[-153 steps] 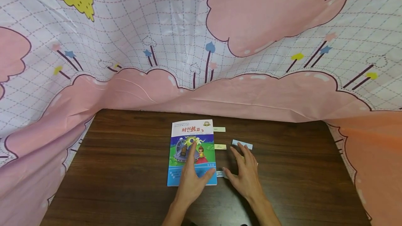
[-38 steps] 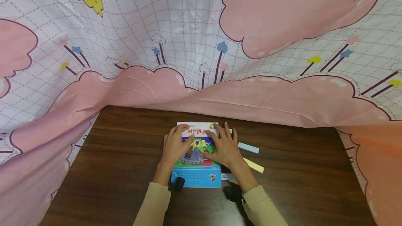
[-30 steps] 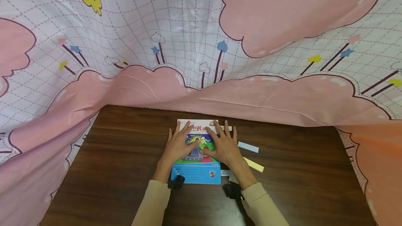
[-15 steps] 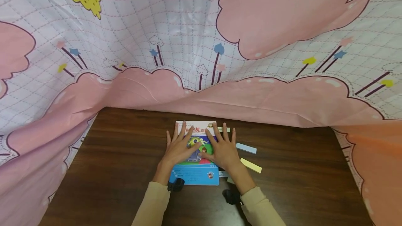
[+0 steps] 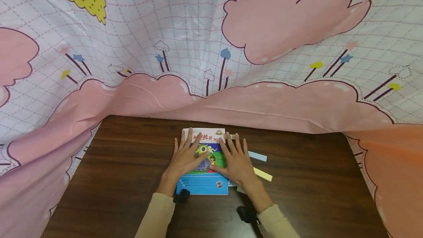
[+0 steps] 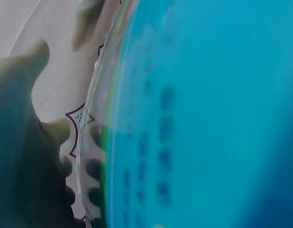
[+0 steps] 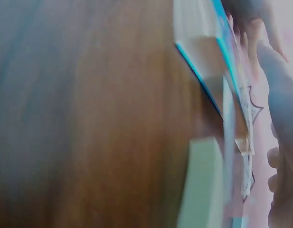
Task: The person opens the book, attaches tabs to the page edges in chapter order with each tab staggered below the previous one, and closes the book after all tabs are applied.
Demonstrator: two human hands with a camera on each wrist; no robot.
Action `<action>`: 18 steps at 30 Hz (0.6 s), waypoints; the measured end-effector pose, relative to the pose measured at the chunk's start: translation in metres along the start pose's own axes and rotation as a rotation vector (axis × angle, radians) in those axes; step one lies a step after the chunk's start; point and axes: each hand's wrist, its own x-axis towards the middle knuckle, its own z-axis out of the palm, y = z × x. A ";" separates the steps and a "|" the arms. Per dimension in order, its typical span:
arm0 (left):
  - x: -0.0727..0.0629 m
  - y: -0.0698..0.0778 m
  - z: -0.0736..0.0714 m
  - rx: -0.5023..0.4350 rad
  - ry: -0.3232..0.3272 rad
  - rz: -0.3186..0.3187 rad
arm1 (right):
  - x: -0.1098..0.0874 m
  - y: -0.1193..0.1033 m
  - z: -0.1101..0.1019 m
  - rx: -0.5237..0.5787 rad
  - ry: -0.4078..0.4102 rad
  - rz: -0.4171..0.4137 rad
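A softcover book (image 5: 203,186) with a colourful cover lies face up on the dark wooden table. My left hand (image 5: 184,159) lies over the book's left side, fingers spread and straight. Over the right edge stretches my right hand (image 5: 237,162), also with spread, straight fingers. Paper tabs stick out from the book's right side; a tab (image 7: 228,142) shows between its pages in the right wrist view. The left wrist view shows the blue lower cover (image 6: 208,118) close up, with the left hand's fingers (image 6: 23,95) beside it.
Right of the book lie a blue strip-shaped sticky-note pad (image 5: 257,156) and a yellow one (image 5: 263,174). A pale green pad (image 7: 202,185) sits near the right wrist, partly hidden in the head view. A patterned cloth (image 5: 257,102) hangs behind the table (image 5: 307,179).
Both hands have moved from apart, low near the book, to lying over its upper part. The left fingers, bent at the book's top 1.3 s ago, have straightened and spread.
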 end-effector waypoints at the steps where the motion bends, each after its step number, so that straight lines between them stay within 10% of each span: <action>1: -0.002 -0.001 -0.001 0.001 -0.002 0.000 | -0.001 0.002 -0.001 0.007 0.016 -0.005; 7: -0.013 -0.005 -0.005 0.057 -0.004 0.002 | -0.006 0.015 -0.008 0.014 0.034 0.005; 18: -0.021 -0.014 -0.012 0.211 0.184 0.006 | -0.012 0.034 -0.017 0.060 0.008 0.029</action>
